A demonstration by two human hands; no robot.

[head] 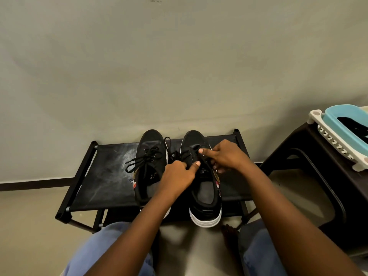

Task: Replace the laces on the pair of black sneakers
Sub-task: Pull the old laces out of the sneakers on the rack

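Fingers of both hands work at the lacing of the right-hand sneaker (201, 176) of a black pair: the left hand (179, 174) curls its fingers in at the shoe's left eyelet row, thumb stretched across the tongue, apparently pinching the black lace (179, 154), though the grip itself is hidden under the knuckles; the right hand (223, 156) bends over the shoe's right side, its forefinger pointing left onto the tongue near the top eyelets and its other fingers curled about the lace beside the eyelet row. Nearest the camera, knees in pale blue trousers (111, 250) frame the lower edge, with a bare foot (230, 234) on the floor between them, and both bare forearms reach forward. Both sneakers stand side by side, toes pointing to the wall, on the black fabric top of a low rack (103, 176); the right-hand shoe's white-soled heel juts over the near edge. Its mate, the left-hand sneaker (151, 156), sits just beside it, its black lace threaded and lying loose in loops over the side. At the right, a dark plastic stool (310, 176) carries a white basket (336, 144) holding a blue tub (338, 118) with something black inside. Beyond, a pale wall (179, 66) rises above a dark skirting strip (39, 183).
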